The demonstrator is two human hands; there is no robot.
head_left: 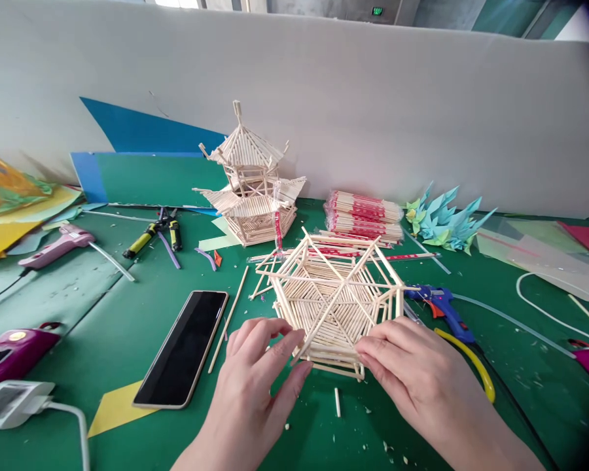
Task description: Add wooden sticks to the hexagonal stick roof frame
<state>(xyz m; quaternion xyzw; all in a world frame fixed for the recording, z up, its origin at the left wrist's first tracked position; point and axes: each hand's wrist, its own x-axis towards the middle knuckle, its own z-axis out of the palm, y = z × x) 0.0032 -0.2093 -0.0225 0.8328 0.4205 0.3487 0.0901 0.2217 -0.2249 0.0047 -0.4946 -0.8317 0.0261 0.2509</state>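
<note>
A hexagonal frame of thin wooden sticks (336, 297) lies on the green table (127, 327) in front of me. My left hand (260, 379) pinches its near left edge with thumb and fingers. My right hand (417, 373) rests on its near right edge, fingers curled against the sticks. Behind the frame stands a finished two-tier stick pagoda (250, 186). A short loose stick piece (337, 401) lies between my hands.
A black phone (184, 347) lies left of my hands. A blue glue gun (442, 307) and yellow-handled tool (471, 360) lie at right. Wrapped chopstick bundles (366, 216), paper cranes (442, 222), pliers (152, 235), a pink glue gun (59, 245) and coloured sheets sit further back.
</note>
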